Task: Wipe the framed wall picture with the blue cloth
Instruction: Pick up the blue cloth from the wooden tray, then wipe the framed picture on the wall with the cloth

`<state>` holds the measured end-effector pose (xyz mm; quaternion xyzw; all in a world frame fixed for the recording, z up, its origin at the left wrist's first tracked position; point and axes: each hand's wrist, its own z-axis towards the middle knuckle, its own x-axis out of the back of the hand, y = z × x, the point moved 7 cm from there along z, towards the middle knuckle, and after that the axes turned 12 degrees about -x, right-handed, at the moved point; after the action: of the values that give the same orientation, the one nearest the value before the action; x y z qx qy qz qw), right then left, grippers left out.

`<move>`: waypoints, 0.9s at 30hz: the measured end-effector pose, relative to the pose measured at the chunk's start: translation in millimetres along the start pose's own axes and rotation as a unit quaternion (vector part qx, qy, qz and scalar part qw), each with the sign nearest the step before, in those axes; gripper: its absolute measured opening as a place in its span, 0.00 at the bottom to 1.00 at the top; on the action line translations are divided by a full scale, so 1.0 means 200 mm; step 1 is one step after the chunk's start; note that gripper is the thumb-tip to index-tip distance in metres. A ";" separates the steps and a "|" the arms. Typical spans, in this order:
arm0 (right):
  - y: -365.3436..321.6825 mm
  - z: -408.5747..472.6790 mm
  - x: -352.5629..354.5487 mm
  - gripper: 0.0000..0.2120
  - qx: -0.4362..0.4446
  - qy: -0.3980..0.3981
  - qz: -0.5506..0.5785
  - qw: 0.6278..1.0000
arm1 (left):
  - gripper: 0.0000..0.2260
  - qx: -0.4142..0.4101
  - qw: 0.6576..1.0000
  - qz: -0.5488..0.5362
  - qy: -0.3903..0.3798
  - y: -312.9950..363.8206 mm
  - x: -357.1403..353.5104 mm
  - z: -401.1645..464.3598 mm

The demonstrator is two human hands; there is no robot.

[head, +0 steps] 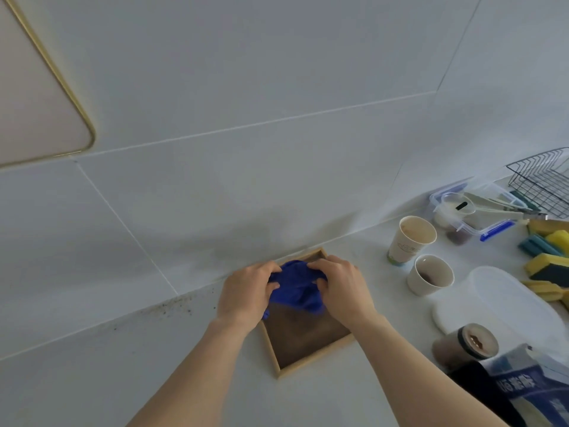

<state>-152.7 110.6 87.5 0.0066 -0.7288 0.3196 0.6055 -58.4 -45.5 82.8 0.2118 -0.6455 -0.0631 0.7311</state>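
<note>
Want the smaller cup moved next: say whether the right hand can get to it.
Probably yes: the right hand holds the blue cloth, but bare counter lies between it and the smaller cup.

Both forearms extended forward, left hand [246,292] and right hand [343,288] close together, fingers [320,266] curled

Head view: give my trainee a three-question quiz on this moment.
1. True or false: the wooden-framed picture hangs on the wall.
2. What grips the crumpled blue cloth? A) left hand only B) both hands C) right hand only
3. How many white paper cups stand right of the frame?

Key: 1 false, it lies flat on the white counter; 2 B; 3 two.
</note>
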 end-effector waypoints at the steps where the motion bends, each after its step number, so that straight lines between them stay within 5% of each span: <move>1: -0.02 -0.01 0.03 0.21 0.003 0.004 0.002 1.000 | 0.13 0.000 1.000 0.002 0.006 0.01 0.04 -0.01; 27: -0.91 -0.40 0.60 0.18 0.131 0.063 0.049 0.988 | 0.09 0.040 0.980 0.045 0.188 0.07 1.16 -0.58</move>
<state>-41.9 48.8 282.0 0.0298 -0.6406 0.4410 0.6279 87.7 -91.6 292.1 0.2203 -0.5072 0.0367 0.8324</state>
